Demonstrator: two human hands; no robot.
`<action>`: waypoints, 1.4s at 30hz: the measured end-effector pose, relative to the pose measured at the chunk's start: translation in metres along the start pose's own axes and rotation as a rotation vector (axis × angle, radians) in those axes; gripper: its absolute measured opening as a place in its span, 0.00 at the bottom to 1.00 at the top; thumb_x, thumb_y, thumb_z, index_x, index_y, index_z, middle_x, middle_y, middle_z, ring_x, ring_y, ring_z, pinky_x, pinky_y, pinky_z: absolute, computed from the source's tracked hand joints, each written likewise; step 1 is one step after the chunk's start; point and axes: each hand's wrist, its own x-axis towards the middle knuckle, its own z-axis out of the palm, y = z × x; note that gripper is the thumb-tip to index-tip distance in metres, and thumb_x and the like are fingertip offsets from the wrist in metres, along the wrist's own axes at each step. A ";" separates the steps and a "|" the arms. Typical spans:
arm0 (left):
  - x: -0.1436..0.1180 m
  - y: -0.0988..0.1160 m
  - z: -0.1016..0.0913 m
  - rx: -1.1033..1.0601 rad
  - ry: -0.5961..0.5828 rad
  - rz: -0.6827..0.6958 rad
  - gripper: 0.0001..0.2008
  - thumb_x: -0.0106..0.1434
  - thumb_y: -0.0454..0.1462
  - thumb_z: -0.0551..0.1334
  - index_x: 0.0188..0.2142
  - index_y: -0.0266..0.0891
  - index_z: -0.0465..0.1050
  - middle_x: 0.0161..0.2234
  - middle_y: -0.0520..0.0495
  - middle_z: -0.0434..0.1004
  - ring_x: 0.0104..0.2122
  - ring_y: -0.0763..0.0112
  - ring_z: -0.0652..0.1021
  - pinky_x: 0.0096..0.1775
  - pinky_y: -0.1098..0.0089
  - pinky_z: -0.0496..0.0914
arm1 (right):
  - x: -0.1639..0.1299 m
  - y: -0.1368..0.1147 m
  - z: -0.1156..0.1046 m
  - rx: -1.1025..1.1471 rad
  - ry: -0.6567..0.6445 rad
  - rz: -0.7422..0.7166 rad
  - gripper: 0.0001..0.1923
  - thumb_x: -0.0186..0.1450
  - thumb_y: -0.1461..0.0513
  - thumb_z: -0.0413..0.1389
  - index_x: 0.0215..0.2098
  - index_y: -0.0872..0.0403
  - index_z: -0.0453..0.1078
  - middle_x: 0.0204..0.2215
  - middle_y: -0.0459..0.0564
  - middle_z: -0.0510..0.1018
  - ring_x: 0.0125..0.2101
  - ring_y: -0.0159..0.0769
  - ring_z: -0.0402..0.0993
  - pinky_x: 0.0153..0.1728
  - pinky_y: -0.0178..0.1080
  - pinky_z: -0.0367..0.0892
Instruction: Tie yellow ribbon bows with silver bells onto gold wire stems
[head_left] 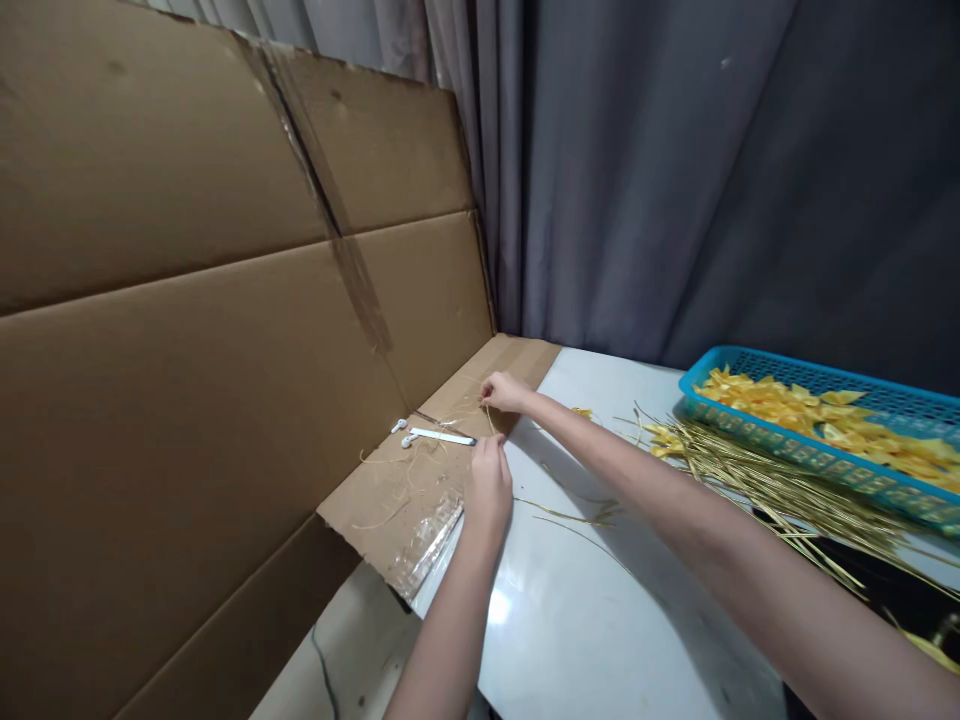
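Observation:
My left hand and my right hand are stretched out over a flap of brown cardboard lying on the white table. Both pinch a thin gold strand that runs between them, the right hand at its far end, the left hand at its near end. Just left of the hands a white strip and two white earbuds lie on the flap. Loose gold strands are scattered on the table near the hands.
A tall cardboard sheet stands along the left. A bundle of gold sticks lies to the right, beside a blue basket holding yellow ribbon pieces. A grey curtain hangs behind. Clear tape edges the flap.

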 end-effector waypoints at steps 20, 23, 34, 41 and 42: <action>-0.002 0.002 -0.002 0.089 -0.011 -0.031 0.13 0.64 0.30 0.48 0.42 0.35 0.69 0.40 0.40 0.76 0.42 0.63 0.76 0.43 0.65 0.68 | -0.042 0.002 -0.063 0.008 0.411 -0.204 0.07 0.67 0.63 0.50 0.38 0.60 0.68 0.31 0.47 0.73 0.27 0.27 0.69 0.30 0.32 0.65; -0.003 0.008 -0.004 0.130 -0.022 -0.052 0.12 0.63 0.32 0.50 0.42 0.37 0.69 0.40 0.40 0.76 0.43 0.60 0.75 0.42 0.64 0.68 | -0.070 0.016 -0.097 -0.045 0.520 -0.184 0.06 0.64 0.66 0.51 0.36 0.57 0.70 0.30 0.46 0.75 0.28 0.28 0.68 0.28 0.29 0.59; -0.007 0.016 -0.009 0.204 -0.031 -0.091 0.12 0.62 0.34 0.52 0.43 0.36 0.69 0.40 0.41 0.75 0.42 0.59 0.75 0.39 0.65 0.67 | -0.171 0.053 -0.173 -0.356 0.768 -0.072 0.09 0.63 0.63 0.52 0.37 0.55 0.73 0.32 0.47 0.76 0.26 0.30 0.66 0.25 0.31 0.53; -0.008 0.015 -0.010 0.183 0.049 -0.125 0.24 0.63 0.35 0.50 0.59 0.33 0.54 0.41 0.39 0.75 0.42 0.59 0.75 0.40 0.64 0.68 | -0.221 0.055 -0.202 -0.441 0.834 -0.017 0.08 0.62 0.62 0.54 0.38 0.56 0.74 0.32 0.48 0.76 0.24 0.27 0.63 0.26 0.32 0.53; -0.009 0.015 -0.010 0.176 0.059 -0.129 0.26 0.63 0.35 0.50 0.60 0.33 0.52 0.41 0.39 0.75 0.41 0.59 0.76 0.40 0.64 0.68 | -0.229 0.055 -0.206 -0.447 0.842 -0.020 0.09 0.63 0.62 0.54 0.38 0.56 0.74 0.32 0.49 0.76 0.24 0.26 0.63 0.26 0.32 0.53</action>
